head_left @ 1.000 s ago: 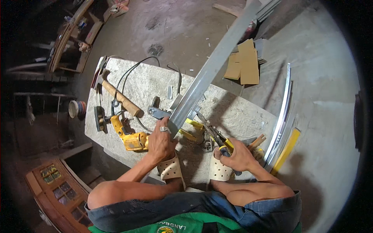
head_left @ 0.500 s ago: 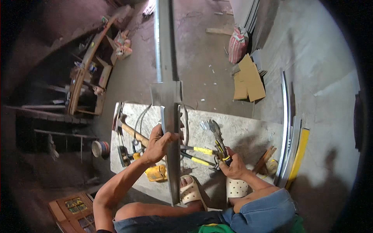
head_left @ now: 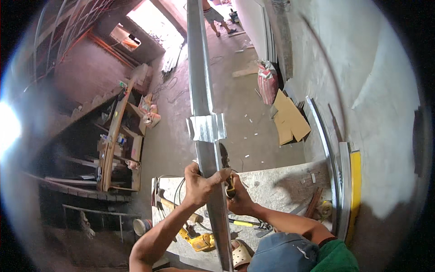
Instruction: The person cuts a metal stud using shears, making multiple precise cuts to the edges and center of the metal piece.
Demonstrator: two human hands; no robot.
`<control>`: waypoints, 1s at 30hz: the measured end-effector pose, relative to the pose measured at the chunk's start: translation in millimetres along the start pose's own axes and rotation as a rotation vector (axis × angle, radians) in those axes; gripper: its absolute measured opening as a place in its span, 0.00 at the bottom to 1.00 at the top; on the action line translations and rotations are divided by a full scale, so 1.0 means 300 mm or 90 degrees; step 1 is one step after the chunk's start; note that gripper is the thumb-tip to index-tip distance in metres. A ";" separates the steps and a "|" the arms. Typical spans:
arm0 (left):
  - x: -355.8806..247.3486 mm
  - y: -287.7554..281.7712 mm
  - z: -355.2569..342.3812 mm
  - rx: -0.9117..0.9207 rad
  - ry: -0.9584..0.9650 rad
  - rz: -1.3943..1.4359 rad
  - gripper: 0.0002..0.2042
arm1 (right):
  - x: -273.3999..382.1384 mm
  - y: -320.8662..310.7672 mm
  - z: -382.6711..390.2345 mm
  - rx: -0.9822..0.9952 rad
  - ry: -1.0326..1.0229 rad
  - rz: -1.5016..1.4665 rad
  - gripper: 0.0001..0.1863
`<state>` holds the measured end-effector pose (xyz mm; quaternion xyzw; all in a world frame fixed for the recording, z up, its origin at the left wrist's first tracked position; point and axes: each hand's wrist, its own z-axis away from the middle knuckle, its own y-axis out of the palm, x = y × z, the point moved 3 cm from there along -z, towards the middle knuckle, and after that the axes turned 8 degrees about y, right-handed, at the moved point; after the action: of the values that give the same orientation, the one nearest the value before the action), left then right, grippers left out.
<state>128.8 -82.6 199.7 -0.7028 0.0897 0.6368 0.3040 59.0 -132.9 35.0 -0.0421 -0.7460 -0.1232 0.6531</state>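
Note:
My left hand grips a long metal channel that rises steeply through the middle of the view, with a short wider metal piece around it. My right hand holds dark-jawed pliers or snips with yellow-and-dark handles against the channel's right edge; the channel partly hides their tips. Below lie a yellow drill, a wooden-handled hammer and another yellow-handled tool on a pale worn slab.
A person's legs stand at the far end. Wooden shelving and a bucket are at left. A striped sack, cardboard, metal lengths and a yellow bar are along the right wall.
The channel swung from slanting rightward to pointing straight away from me. The pliers moved left and up to the channel's edge. My view tilted up, bringing the doorway and person into sight.

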 end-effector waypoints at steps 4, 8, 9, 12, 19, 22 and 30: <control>0.003 0.050 -0.026 0.019 -0.012 0.020 0.10 | -0.021 -0.016 -0.006 0.013 -0.015 -0.085 0.50; 0.020 0.066 -0.028 0.018 -0.016 -0.034 0.10 | 0.013 -0.045 0.002 -0.004 0.014 -0.055 0.50; 0.015 0.071 -0.027 0.019 -0.026 -0.042 0.10 | 0.030 -0.052 0.005 0.001 0.033 -0.055 0.51; 0.034 0.081 -0.031 0.010 -0.018 -0.047 0.10 | 0.041 -0.058 0.012 0.012 0.049 -0.068 0.50; 0.052 0.089 -0.032 -0.011 0.015 -0.002 0.10 | 0.015 -0.043 0.024 -0.009 0.049 -0.186 0.46; 0.051 0.080 -0.032 -0.002 -0.004 -0.021 0.10 | -0.018 -0.051 0.013 -0.016 0.032 -0.110 0.45; 0.067 0.075 -0.040 -0.022 0.022 0.003 0.08 | 0.026 -0.078 0.010 -0.015 0.030 -0.053 0.40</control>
<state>130.9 -101.8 173.6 -0.7184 0.0857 0.6271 0.2888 49.7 -155.7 39.2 -0.0158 -0.7302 -0.1604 0.6639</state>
